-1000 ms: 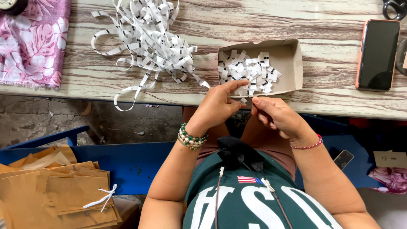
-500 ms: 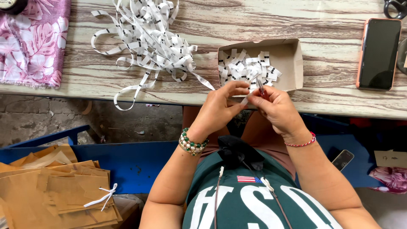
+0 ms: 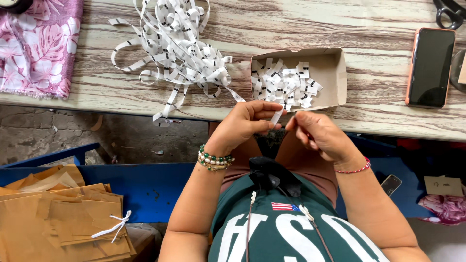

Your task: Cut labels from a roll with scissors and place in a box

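White, black-marked small paper label [image 3: 276, 116] sits pinched between the left hand [image 3: 245, 123] and right hand [image 3: 318, 133], just before the shallow brown cardboard box [image 3: 335, 73]; a loose pinch could probably drop it off the table edge.

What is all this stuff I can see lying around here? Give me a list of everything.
small label piece: one, white, pinched between both hands at the table edge
cardboard box: one, tan, on the table, holding many cut white pieces
ribbon tangle: one heap, white with black marks, on the table left of the box
table: one, pale wood grain, across the top
patterned cloth: one, pink and white, table's left end
phone: one, dark screen with orange rim, table's right side
scissors: one pair, black, top right corner
paper envelopes: a stack, brown, bottom left
left hand: beaded bracelets on the wrist
right hand: red cord on the wrist
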